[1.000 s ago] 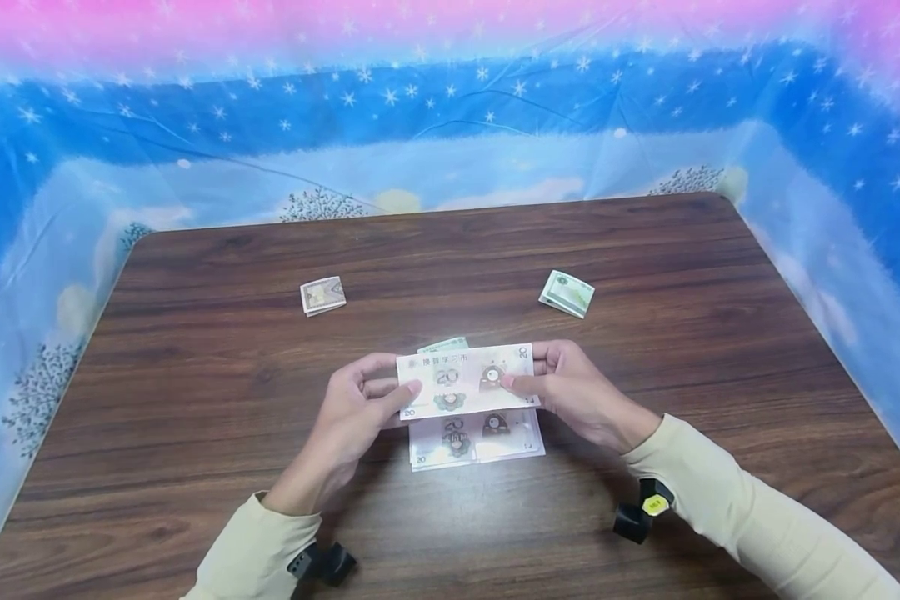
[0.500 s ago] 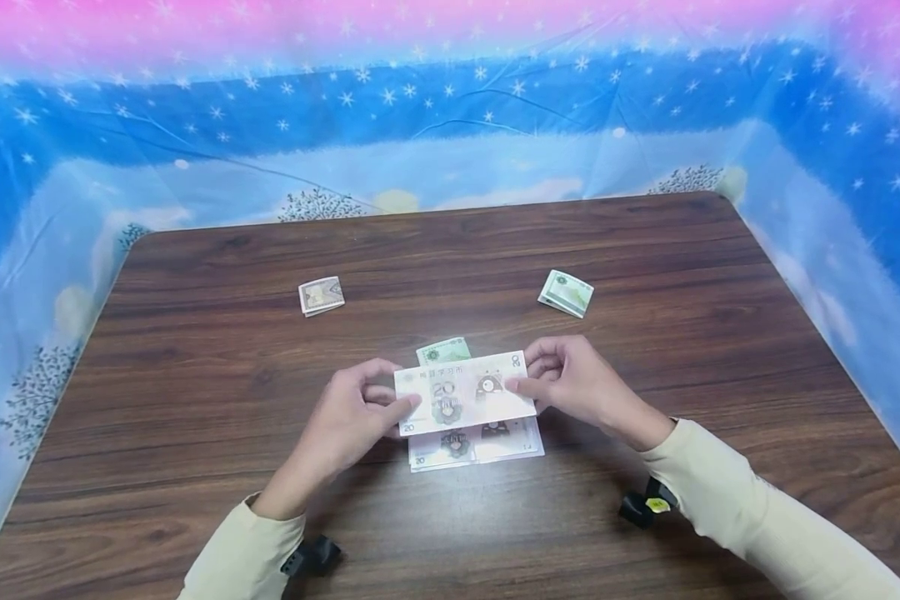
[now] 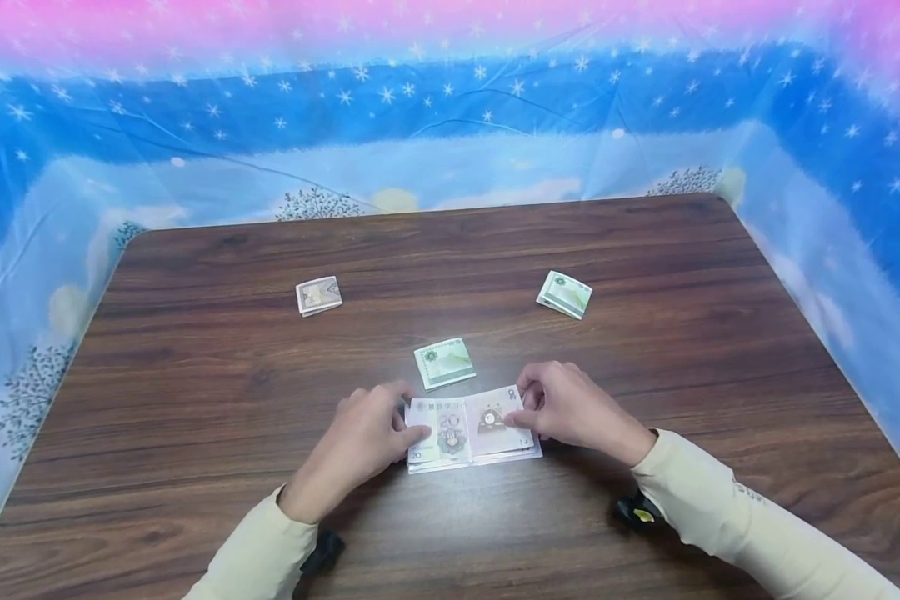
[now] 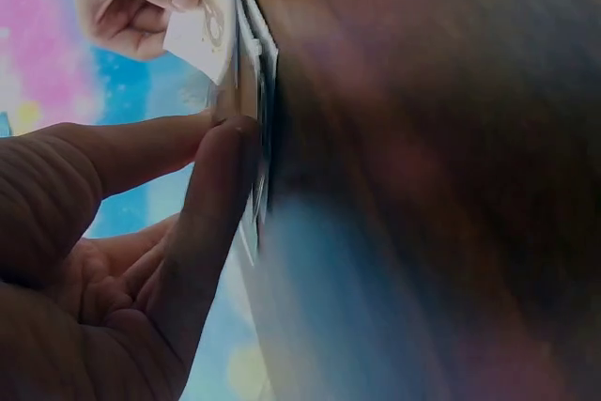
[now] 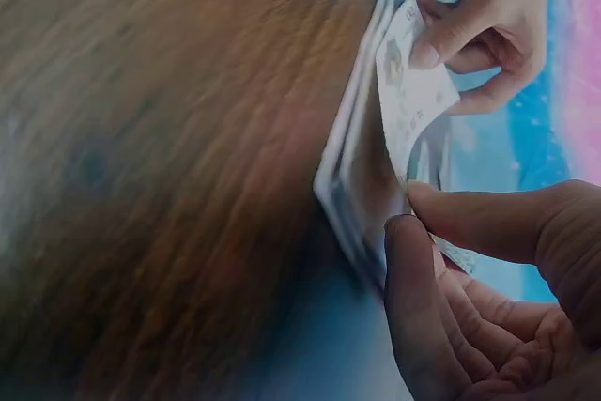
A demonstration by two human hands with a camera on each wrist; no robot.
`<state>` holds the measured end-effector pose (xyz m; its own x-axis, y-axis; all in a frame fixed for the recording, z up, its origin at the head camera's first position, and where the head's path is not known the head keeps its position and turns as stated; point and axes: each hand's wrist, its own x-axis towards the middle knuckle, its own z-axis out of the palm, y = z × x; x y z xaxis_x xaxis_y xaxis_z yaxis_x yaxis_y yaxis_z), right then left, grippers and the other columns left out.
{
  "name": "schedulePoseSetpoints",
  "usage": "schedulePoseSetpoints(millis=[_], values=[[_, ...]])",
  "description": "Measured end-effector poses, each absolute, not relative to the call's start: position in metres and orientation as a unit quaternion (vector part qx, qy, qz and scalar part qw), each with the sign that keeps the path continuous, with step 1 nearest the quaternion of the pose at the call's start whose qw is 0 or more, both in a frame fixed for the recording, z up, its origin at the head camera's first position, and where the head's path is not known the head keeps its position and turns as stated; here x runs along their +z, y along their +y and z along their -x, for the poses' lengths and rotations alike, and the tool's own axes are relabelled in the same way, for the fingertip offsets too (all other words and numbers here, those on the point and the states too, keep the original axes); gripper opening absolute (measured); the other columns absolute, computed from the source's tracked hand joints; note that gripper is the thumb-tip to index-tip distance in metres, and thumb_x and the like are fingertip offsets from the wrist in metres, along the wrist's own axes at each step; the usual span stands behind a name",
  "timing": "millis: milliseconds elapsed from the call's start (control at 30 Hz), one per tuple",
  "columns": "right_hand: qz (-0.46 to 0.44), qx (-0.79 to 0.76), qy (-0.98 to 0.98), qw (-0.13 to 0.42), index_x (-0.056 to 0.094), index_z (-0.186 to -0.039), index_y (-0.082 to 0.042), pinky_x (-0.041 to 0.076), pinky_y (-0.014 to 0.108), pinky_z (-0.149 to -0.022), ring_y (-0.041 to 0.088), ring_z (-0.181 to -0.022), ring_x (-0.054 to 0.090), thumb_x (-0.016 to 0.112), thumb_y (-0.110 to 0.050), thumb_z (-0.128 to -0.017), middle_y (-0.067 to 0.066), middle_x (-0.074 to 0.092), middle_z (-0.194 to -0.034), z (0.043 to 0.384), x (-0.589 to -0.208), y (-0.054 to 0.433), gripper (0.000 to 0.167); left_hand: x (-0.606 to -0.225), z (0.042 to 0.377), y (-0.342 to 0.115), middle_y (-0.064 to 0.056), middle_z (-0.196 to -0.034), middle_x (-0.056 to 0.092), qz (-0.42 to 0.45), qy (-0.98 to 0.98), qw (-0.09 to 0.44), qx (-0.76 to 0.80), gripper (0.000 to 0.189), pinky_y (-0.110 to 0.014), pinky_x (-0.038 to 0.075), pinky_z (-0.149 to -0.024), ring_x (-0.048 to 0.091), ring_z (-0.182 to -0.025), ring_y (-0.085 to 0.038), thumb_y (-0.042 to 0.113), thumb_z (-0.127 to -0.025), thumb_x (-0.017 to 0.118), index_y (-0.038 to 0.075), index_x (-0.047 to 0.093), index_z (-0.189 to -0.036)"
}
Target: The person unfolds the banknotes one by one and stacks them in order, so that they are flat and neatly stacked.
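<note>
A pale 20 play banknote (image 3: 487, 421) is pinched at its left end by my left hand (image 3: 367, 433), thumb on top. My right hand (image 3: 577, 410) pinches its right end. In the right wrist view the banknote (image 5: 406, 77) bends upward between the hands, its right end held by thumb and finger. Directly beneath lie more banknotes (image 3: 536, 453) in a stack on the table, edges showing at front and right. Just behind is a folded green banknote (image 3: 446, 363) lying flat. In the left wrist view the left thumb (image 4: 225, 166) is close to the stack's edges.
A folded brown banknote (image 3: 319, 296) lies farther back on the left, and another folded green banknote (image 3: 565, 294) farther back on the right. The wooden table (image 3: 195, 375) meets a blue and pink snowflake cloth (image 3: 420, 92) at its back and sides.
Both hands have lowered the banknote toward me, from above the stack down onto or just over it. The folded green banknote behind, partly covered before, now shows whole.
</note>
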<state>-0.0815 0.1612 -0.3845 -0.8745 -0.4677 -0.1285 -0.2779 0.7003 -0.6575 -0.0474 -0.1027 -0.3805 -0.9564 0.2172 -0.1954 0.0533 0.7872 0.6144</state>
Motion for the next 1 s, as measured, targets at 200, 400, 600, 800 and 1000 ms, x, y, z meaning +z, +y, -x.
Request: schedulePoseSetpoints(millis=[200,400,600,800,1000], values=[[0.201,-0.273,0.932,0.130,0.063,-0.104,-0.002,0.046,0.025,-0.053,0.007,-0.057,0.053,0.090,-0.022,-0.078,-0.005,0.059,-0.066,0.078,-0.390,0.159,0.042,-0.385,0.045,-0.102,0.002,-0.066,0.062,-0.077,0.950,0.114,0.282,0.043,-0.026,0.047,-0.050,0.057,-0.057,-0.009,0.017,-0.079,0.088,0.001,0.068,-0.113],[0.204,-0.281,0.931,0.113,0.062,-0.105,-0.003,0.049,0.026,-0.054,0.007,-0.058,0.055,0.088,-0.027,-0.080,-0.005,0.061,-0.068,0.087,-0.387,0.168,0.043,-0.380,0.044,-0.106,0.006,-0.063,0.062,-0.084,0.943,0.100,0.306,0.041,-0.027,0.046,-0.052,0.055,-0.054,-0.008,0.020,-0.083,0.085,0.004,0.067,-0.116],[0.134,-0.301,0.939,0.097,0.064,-0.102,-0.003,0.052,0.032,-0.058,0.012,-0.060,0.061,0.082,-0.025,-0.087,0.000,0.067,-0.073,0.122,-0.376,0.196,0.032,-0.372,0.045,-0.117,0.002,-0.069,0.070,-0.050,0.898,0.120,0.421,0.030,-0.028,0.052,-0.051,0.064,-0.053,-0.013,0.019,-0.093,0.075,0.005,0.066,-0.118],[0.065,-0.287,0.955,0.035,0.064,-0.107,0.004,0.051,0.042,-0.073,0.025,-0.077,0.066,0.081,-0.024,-0.088,0.010,0.070,-0.084,0.162,-0.376,0.222,0.037,-0.372,0.045,-0.124,-0.002,-0.075,0.073,-0.030,0.875,0.113,0.470,0.026,-0.029,0.058,-0.053,0.069,-0.059,-0.018,0.017,-0.097,0.070,0.005,0.066,-0.119],[0.015,-0.268,0.962,0.049,0.061,-0.120,0.008,0.048,0.052,-0.088,0.035,-0.094,0.060,0.079,-0.036,-0.088,0.022,0.067,-0.106,0.187,-0.382,0.234,0.058,-0.372,0.046,-0.126,-0.005,-0.076,0.073,-0.025,0.869,0.107,0.483,0.025,-0.029,0.060,-0.055,0.070,-0.061,-0.019,0.016,-0.098,0.068,0.004,0.065,-0.120]])
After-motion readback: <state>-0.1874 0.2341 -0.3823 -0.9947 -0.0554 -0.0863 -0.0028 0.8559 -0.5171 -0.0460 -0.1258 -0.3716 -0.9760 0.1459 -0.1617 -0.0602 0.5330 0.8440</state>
